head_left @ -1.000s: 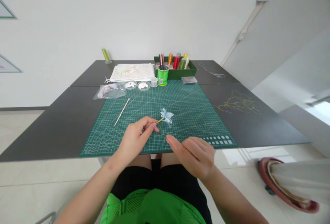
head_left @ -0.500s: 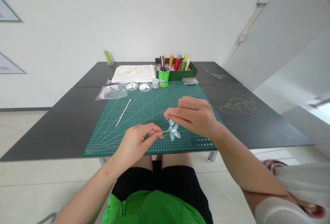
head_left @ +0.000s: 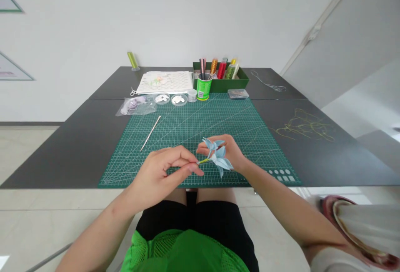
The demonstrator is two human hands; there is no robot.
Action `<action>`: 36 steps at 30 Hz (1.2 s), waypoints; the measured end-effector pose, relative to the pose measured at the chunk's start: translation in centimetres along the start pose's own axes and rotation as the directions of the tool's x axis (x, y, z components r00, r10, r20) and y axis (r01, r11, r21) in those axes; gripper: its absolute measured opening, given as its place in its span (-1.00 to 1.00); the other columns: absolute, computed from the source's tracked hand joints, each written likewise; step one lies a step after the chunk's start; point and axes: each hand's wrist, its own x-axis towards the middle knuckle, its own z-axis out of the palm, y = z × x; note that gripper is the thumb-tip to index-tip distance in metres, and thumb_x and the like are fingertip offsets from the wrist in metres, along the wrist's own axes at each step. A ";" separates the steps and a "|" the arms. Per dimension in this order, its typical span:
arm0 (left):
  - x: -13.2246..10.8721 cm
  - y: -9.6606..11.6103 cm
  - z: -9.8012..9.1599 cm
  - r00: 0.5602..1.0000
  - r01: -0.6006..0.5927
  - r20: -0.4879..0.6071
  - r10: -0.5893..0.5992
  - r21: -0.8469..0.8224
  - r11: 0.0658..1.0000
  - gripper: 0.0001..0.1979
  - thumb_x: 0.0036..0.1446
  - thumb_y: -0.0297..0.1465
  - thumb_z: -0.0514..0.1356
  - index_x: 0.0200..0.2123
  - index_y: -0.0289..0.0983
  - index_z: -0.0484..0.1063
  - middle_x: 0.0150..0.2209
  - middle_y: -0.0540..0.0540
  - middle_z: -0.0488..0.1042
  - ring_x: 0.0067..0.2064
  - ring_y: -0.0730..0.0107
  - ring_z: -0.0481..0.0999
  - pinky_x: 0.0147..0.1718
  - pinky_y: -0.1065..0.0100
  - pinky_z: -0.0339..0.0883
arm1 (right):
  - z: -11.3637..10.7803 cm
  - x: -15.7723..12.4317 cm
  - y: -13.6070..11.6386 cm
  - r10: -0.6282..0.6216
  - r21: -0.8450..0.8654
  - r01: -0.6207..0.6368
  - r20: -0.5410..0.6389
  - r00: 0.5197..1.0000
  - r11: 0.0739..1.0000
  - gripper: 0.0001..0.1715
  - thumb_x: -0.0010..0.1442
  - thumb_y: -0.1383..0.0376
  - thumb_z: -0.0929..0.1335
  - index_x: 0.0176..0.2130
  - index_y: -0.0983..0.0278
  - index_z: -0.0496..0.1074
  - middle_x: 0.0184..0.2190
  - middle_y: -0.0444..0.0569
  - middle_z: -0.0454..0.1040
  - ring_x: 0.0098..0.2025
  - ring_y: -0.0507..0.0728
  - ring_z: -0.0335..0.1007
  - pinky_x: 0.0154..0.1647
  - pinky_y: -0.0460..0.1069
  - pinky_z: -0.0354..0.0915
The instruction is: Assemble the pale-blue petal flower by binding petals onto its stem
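Pale blue petals with pointed tips form a small flower (head_left: 221,161) on a thin yellow-green stem, held above the front of the green cutting mat (head_left: 175,130). My left hand (head_left: 170,170) pinches the end of the stem between thumb and index finger. Behind the flower is my right hand (head_left: 229,151), its fingers pointing left and partly covered by the petals. Whether those fingers hold anything is hidden. A slim silver tool (head_left: 150,133) lies on the mat to the left.
Along the back stand a green box (head_left: 242,83) of thread spools, a green can (head_left: 204,88), small dishes with white pieces (head_left: 178,99), a plastic bag (head_left: 137,105) and white sheets (head_left: 165,81). Loose yellow-green thread (head_left: 306,126) lies on the right.
My right hand has come down from above the flower to behind it. The flower has turned and shows more of its petals. The view has shifted slightly.
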 end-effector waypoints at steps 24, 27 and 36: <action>1.0 -2.2 0.1 0.931 -0.315 0.047 0.361 0.602 0.734 -0.87 0.34 -0.40 0.12 -0.19 -0.22 0.48 -0.39 0.03 0.61 -0.38 0.44 0.57 -0.26 0.35 0.30 | -3.0 -3.4 -7.4 -0.683 -0.769 0.528 0.169 0.711 0.360 -0.90 0.19 0.39 0.44 -0.22 0.24 0.53 -0.63 -0.22 0.24 -0.58 -0.04 0.15 -0.58 -0.05 0.13; 0.8 -2.0 0.4 0.923 -0.357 0.105 0.370 0.587 0.726 -0.85 0.35 -0.39 0.10 -0.18 -0.22 0.48 -0.40 0.02 0.60 -0.36 0.43 0.58 -0.26 0.35 0.31 | -3.8 -1.3 -7.5 -0.649 -0.759 0.501 0.138 0.748 0.416 -0.90 0.26 0.37 0.40 -0.26 0.17 0.54 -0.63 -0.24 0.29 -0.59 -0.07 0.16 -0.57 -0.09 0.15; 0.6 -1.7 0.1 0.907 -0.407 0.127 0.403 0.513 0.756 -0.84 0.35 -0.42 0.10 -0.14 -0.19 0.48 -0.31 0.02 0.63 -0.31 0.46 0.59 -0.25 0.36 0.32 | -4.0 2.6 -4.2 -0.397 -0.458 0.352 -0.002 0.918 0.816 -0.79 0.27 0.22 0.40 -0.34 0.23 0.61 -0.62 -0.20 0.37 -0.61 -0.09 0.15 -0.60 -0.14 0.08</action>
